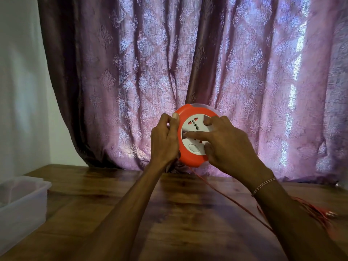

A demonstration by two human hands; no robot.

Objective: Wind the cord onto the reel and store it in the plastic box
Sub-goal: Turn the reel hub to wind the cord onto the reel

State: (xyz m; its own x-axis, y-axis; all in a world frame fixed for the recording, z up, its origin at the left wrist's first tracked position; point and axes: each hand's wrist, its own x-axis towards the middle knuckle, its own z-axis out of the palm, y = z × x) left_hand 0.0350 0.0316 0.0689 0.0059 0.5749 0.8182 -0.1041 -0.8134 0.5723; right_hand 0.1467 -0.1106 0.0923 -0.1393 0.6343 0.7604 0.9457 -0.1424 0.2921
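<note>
Both forearms reach forward from the bottom edge over a dark wooden table (169, 213). At far left on that table sits the plastic box (22, 200), translucent and open-topped, well apart from the hands.

Held up above the table's far edge, in front of the curtain (188, 63), is the reel (190, 135), a round orange disc with a white socket face turned toward the camera. On its left side, the left hand (164, 140) grips the rim, fingers curled around the edge and the thumb lying up along the orange border. On its right side, the right hand (226, 146) lies over the white face: the forefinger stretches flat across the middle toward the left, and the other fingers bend with their tips on the face.

From beneath the reel the cord (226, 196), thin and orange-red, runs down and rightward over the table, passing under the right forearm, which wears a beaded bracelet (263, 185). More of it lies in a blurred loose bundle near the right edge.
</note>
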